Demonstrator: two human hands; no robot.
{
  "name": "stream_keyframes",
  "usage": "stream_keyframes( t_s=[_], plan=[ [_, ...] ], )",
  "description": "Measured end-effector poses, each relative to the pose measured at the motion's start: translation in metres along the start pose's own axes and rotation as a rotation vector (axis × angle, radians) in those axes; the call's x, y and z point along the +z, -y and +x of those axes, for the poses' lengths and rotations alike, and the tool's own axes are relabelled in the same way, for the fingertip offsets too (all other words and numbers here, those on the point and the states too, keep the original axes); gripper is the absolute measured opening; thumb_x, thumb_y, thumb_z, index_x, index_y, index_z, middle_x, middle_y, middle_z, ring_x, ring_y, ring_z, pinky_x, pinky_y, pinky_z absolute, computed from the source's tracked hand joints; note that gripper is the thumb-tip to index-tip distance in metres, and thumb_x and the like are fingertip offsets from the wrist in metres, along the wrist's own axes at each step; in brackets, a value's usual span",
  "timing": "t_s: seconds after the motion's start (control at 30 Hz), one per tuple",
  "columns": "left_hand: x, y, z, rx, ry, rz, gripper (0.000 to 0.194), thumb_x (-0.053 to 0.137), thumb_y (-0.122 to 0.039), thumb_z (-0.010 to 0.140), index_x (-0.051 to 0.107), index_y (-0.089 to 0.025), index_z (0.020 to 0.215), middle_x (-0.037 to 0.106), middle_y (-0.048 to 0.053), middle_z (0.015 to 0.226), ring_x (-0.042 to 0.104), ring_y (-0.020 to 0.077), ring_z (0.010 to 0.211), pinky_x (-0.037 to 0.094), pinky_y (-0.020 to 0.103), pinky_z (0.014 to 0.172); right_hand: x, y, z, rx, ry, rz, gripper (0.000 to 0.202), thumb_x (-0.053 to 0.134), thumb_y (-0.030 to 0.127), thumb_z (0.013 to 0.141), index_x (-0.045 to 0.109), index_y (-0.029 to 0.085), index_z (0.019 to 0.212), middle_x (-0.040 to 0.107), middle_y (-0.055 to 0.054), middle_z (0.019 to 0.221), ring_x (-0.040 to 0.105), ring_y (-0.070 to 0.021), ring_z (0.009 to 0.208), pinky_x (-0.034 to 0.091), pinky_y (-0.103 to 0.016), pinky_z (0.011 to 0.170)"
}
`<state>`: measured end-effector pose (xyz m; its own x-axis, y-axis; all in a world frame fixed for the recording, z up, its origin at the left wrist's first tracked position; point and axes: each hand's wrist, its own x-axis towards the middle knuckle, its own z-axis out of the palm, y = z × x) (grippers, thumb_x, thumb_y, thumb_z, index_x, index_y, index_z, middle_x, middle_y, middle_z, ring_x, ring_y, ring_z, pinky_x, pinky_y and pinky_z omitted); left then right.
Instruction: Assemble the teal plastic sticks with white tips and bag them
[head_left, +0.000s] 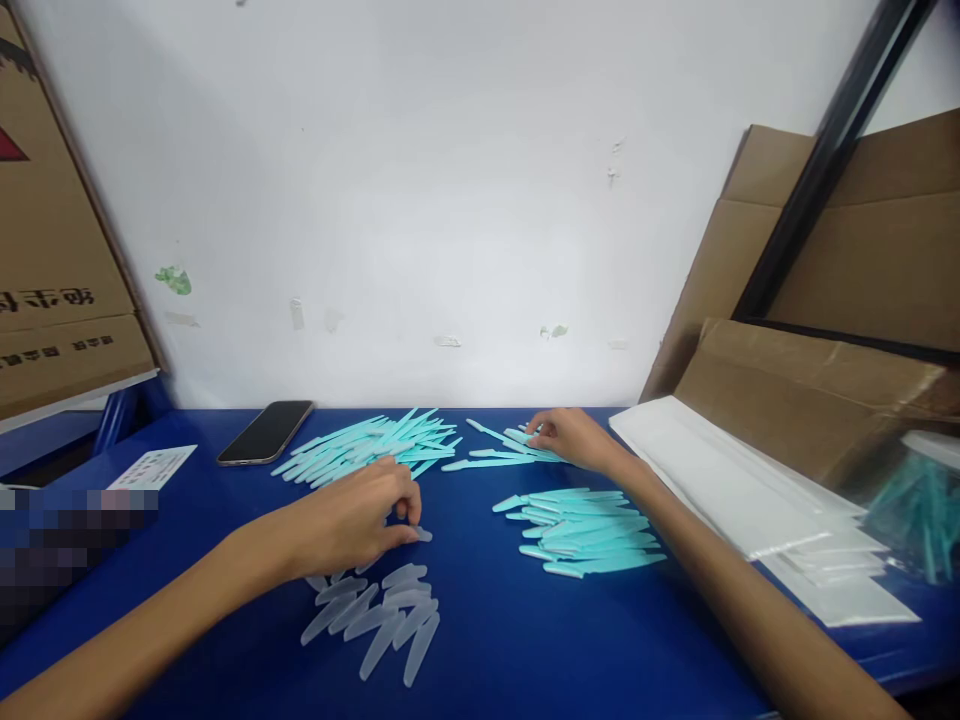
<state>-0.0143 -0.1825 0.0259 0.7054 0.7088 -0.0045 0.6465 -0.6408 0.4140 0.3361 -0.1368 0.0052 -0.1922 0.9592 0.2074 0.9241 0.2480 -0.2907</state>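
My left hand (352, 515) is closed in a pinch on a clear plastic blade cap (422, 534), above a loose pile of similar frosted caps (382, 610). My right hand (571, 437) reaches to the back of the table, its fingers curled down on a turquoise eyebrow razor (517, 437) in a small scattered group. Its fingertips are partly hidden. Nearer me, below that hand, lies a neater stack of turquoise razors (585, 530), most pointing sideways. Behind my left hand spreads a larger heap of turquoise razors (367, 447).
A phone (266, 433) and a printed card (154, 467) lie at the left of the blue table (480, 640). At the right are white sheets or sleeves (735, 480), cardboard (810, 390) and a clear tub of turquoise razors (919, 510). A white wall (450, 200) closes off the back.
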Motion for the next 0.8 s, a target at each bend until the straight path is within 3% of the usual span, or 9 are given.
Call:
stream_keyframes(
  t_s=[0.1,0.2,0.33,0.43,0.6,0.8],
  plan=[
    [0.004,0.0,0.001,0.032,-0.004,-0.009,0.026,0.058,-0.05,0.089,0.065,-0.025,0.092,0.065,0.006,0.099,0.059,0.0247,0.095,0.045,0.033,0.077,-0.004,0.0,-0.001,-0.023,0.024,0.011,0.026,0.067,0.035,0.082,0.073,0.022,0.103,0.073,-0.005,0.09,0.066,-0.019,0.077,0.043,-0.026,0.067],
    [0.007,0.001,0.002,0.061,-0.008,-0.018,0.028,0.056,-0.051,0.09,0.065,-0.024,0.093,0.064,0.005,0.098,0.059,0.0232,0.09,0.044,0.033,0.075,-0.024,0.008,-0.008,-0.062,0.05,0.037,0.029,0.067,0.042,0.082,0.073,0.021,0.1,0.073,-0.005,0.089,0.065,-0.0198,0.08,0.044,-0.028,0.069],
    [0.009,0.001,0.002,0.079,0.012,-0.034,0.025,0.053,-0.048,0.093,0.063,-0.025,0.095,0.063,0.005,0.1,0.058,0.0222,0.091,0.043,0.031,0.072,-0.044,0.025,-0.021,-0.141,0.355,0.245,0.035,0.068,0.05,0.081,0.073,0.021,0.1,0.073,-0.003,0.083,0.065,-0.0186,0.076,0.047,-0.027,0.066],
    [0.009,0.002,0.004,0.093,0.011,-0.027,0.024,0.05,-0.046,0.095,0.062,-0.025,0.095,0.062,0.005,0.1,0.058,0.0213,0.088,0.042,0.03,0.07,-0.036,0.036,-0.025,-0.198,0.483,0.319,0.038,0.071,0.053,0.077,0.074,0.021,0.098,0.073,-0.003,0.082,0.066,-0.0179,0.075,0.048,-0.027,0.066],
    [0.01,0.004,0.008,0.115,-0.048,0.026,0.025,0.048,-0.044,0.096,0.062,-0.023,0.093,0.063,0.005,0.093,0.057,0.0215,0.083,0.04,0.03,0.066,-0.01,0.049,-0.023,-0.268,0.429,0.264,0.036,0.074,0.052,0.076,0.073,0.021,0.094,0.071,-0.002,0.083,0.063,-0.0156,0.073,0.045,-0.024,0.061],
    [0.007,0.001,0.011,0.167,-0.104,0.103,0.024,0.042,-0.038,0.1,0.06,-0.023,0.093,0.062,0.004,0.091,0.055,0.0206,0.084,0.038,0.031,0.07,-0.008,0.064,-0.027,-0.374,0.363,0.198,0.028,0.062,0.048,0.089,0.069,0.02,0.088,0.071,-0.002,0.087,0.061,-0.0148,0.073,0.041,-0.025,0.062]
  ],
)
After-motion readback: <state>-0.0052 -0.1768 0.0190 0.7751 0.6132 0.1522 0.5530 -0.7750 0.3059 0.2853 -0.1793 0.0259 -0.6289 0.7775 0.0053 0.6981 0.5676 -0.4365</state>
